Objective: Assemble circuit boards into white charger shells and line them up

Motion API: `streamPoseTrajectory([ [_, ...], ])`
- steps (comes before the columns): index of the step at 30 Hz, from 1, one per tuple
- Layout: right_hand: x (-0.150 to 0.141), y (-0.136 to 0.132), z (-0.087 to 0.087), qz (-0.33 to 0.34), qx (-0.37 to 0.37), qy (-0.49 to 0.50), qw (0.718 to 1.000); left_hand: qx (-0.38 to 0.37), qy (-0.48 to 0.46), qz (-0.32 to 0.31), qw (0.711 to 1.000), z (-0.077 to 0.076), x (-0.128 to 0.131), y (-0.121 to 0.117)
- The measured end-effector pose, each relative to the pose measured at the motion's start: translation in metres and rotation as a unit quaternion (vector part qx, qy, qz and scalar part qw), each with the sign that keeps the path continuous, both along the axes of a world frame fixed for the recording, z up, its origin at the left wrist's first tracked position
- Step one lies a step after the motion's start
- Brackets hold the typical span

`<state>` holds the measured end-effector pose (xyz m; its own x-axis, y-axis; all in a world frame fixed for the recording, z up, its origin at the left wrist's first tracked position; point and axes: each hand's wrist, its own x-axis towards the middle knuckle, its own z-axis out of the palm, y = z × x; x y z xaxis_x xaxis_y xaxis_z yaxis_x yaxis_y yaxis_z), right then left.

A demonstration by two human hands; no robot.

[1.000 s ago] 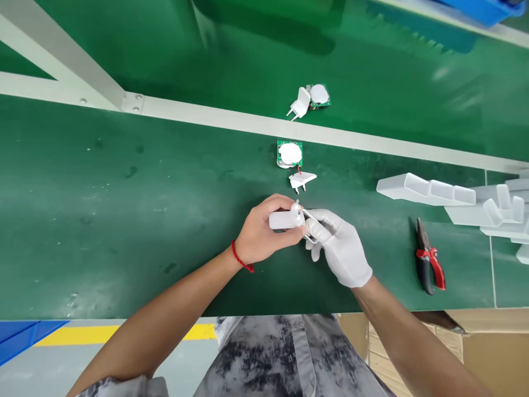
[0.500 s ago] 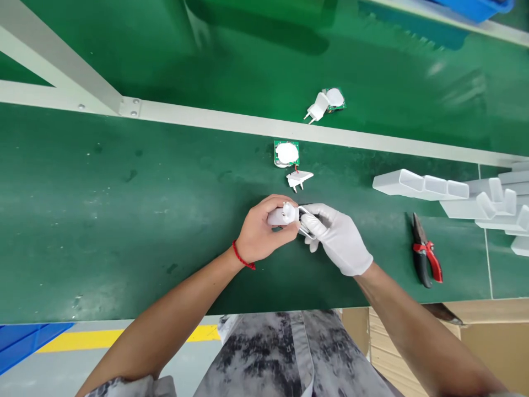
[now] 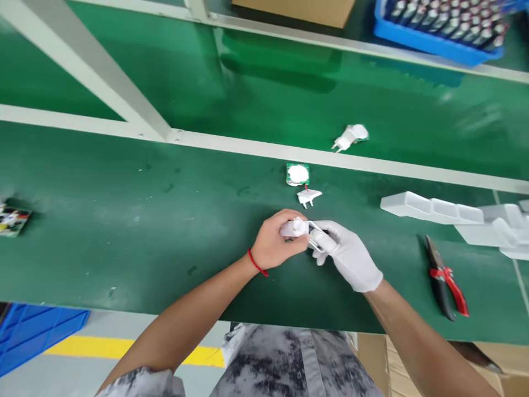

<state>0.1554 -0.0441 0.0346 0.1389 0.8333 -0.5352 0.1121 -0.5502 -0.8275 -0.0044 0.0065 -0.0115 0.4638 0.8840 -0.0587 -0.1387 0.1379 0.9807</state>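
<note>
White plug (image 3: 309, 196) lies just beyond the casing (image 3: 288, 229) (left hand (image 3: 274, 241) and right hand (image 3: 350, 256) clamped on it).

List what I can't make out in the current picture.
Head view:
- White casing's left end: hidden by the left hand.
- Its open end's inside: covered by the right hand's thumb.
- Left circuit board's remainder: cut off by the left edge.
- Detail on the packed cylinders: too small.
</note>
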Motion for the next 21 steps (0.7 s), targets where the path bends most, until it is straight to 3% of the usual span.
streamPoseTrajectory([
  [6,0.000,-0.002,-0.001,0.005,0.005,-0.020,1.000,-0.005,-0.012,-0.007,1.000,-0.002,-0.002,0.001],
  [9,0.009,-0.007,-0.001,0.065,0.083,-0.083,0.991,-0.014,-0.029,-0.013,0.999,-0.004,-0.005,0.002],
  [10,0.012,-0.009,-0.001,0.100,0.129,-0.138,0.977,-0.017,-0.039,-0.023,0.999,-0.004,-0.006,0.002],
  [12,0.016,-0.008,-0.002,0.190,0.204,-0.265,0.923,-0.029,-0.057,-0.049,0.997,-0.005,-0.007,0.003],
  [14,0.017,-0.004,-0.006,0.278,0.224,-0.348,0.867,-0.049,-0.067,-0.068,0.994,-0.007,-0.009,0.003],
  [16,0.015,0.000,-0.009,0.320,0.224,-0.374,0.841,-0.065,-0.070,-0.066,0.993,-0.007,-0.009,0.003],
  [18,0.013,0.002,-0.008,0.320,0.222,-0.378,0.840,-0.071,-0.078,-0.051,0.993,-0.006,-0.007,0.002],
  [21,0.017,0.004,0.008,0.282,0.197,-0.339,0.876,-0.067,-0.102,-0.058,0.991,0.007,0.000,0.003],
])
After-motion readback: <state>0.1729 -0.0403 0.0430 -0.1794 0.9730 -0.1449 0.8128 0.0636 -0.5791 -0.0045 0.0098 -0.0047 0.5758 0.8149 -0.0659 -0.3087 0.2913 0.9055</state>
